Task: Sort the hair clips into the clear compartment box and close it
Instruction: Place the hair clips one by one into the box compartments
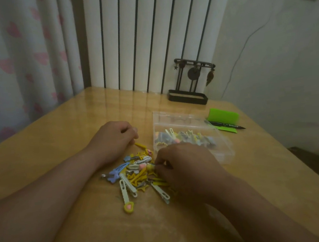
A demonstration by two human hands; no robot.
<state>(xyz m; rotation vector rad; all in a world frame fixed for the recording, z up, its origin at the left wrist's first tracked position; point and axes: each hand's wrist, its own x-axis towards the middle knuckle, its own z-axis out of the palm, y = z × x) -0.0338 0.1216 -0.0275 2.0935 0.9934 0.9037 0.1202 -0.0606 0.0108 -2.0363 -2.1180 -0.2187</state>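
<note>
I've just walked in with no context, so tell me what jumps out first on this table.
A bright pile of hair clips, yellow, blue and white, lies mid-table between both hands. The right hand pinches a yellow-tipped clip at the pile's right edge, and the left hand rests curled at its far side. Just right of the pile stands the open clear compartment box, already holding clips.

Wooden table (88, 236): clips (134, 174), box (223, 147), pen (228, 126).
</note>
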